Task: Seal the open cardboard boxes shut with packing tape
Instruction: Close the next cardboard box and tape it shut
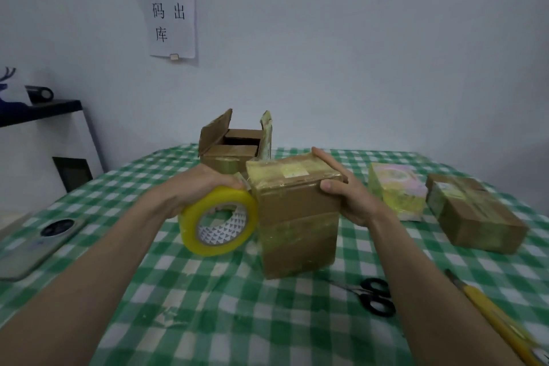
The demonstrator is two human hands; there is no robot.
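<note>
Now | step: taping the upright box (297, 217) mid-counter (208, 306) — tape roll (218, 220) touching its left side | left hand (199, 184) grips the roll, right hand (341, 187) clasps the box's top right edge | next: draw tape over the top — open box (231, 148) behind waits.

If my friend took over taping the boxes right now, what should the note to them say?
Left hand: grips the yellow tape roll beside the upright box.
Right hand: holds that box's top right edge, thumb in front, fingers over the top.
Done, as far as can be seen: the upright box is closed and has tape across its top. The flat box and the small pale box on the right look taped.
Left: finish this strip, then close and tape the open box behind. Scissors lie on the table near the right forearm.
</note>
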